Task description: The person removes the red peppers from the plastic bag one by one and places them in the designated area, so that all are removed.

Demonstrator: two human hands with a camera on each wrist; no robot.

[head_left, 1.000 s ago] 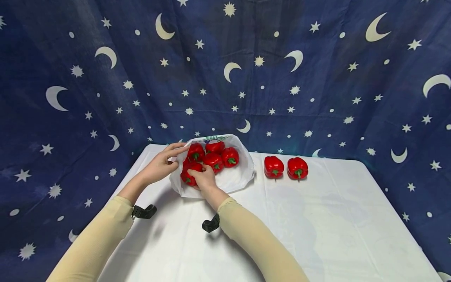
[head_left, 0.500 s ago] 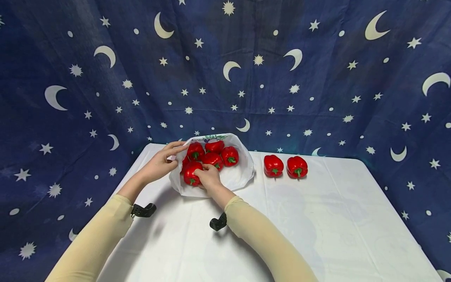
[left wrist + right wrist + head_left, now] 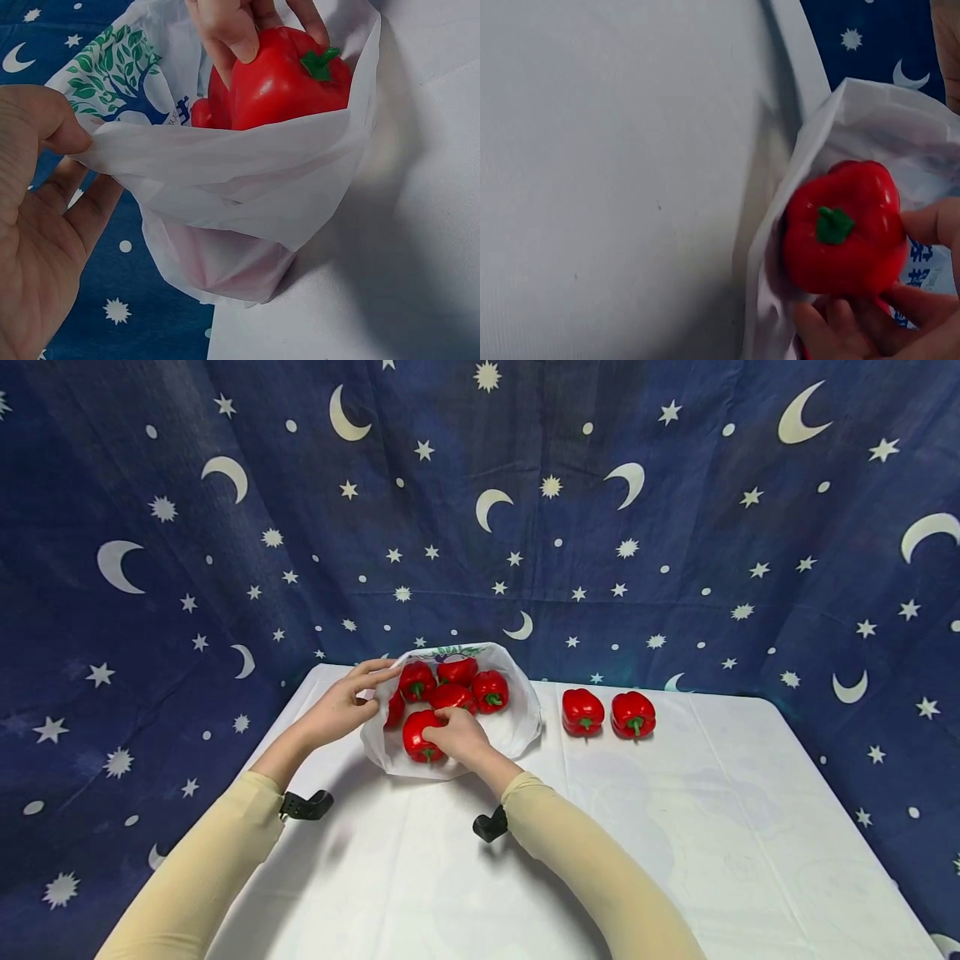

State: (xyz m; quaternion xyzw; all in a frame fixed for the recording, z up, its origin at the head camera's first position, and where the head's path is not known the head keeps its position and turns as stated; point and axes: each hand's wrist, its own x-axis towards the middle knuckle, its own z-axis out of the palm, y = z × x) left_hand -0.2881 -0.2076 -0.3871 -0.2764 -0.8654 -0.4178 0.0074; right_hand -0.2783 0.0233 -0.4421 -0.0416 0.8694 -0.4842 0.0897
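Observation:
A white plastic bag (image 3: 522, 735) with a printed green tree (image 3: 116, 71) lies on the table, its mouth spread toward me. Several red bell peppers (image 3: 491, 692) are inside. My left hand (image 3: 341, 706) pinches the bag's left rim between thumb and fingers, as the left wrist view shows. Reaching into the mouth, my right hand (image 3: 461, 735) grips one red bell pepper (image 3: 418, 739) near the front edge. That pepper's green stem (image 3: 832, 225) faces the right wrist camera. Some of the other peppers are partly covered by it and by the bag wall.
Two more red bell peppers, one (image 3: 582, 712) beside the other (image 3: 633, 716), stand on the white-covered table (image 3: 720, 827) right of the bag. A dark blue curtain (image 3: 420, 527) with moons and stars hangs behind and around the table.
My right hand has drawn the gripped bell pepper rightward and slightly toward me inside the bag, uncovering another at the left. The left hand stays at the rim.

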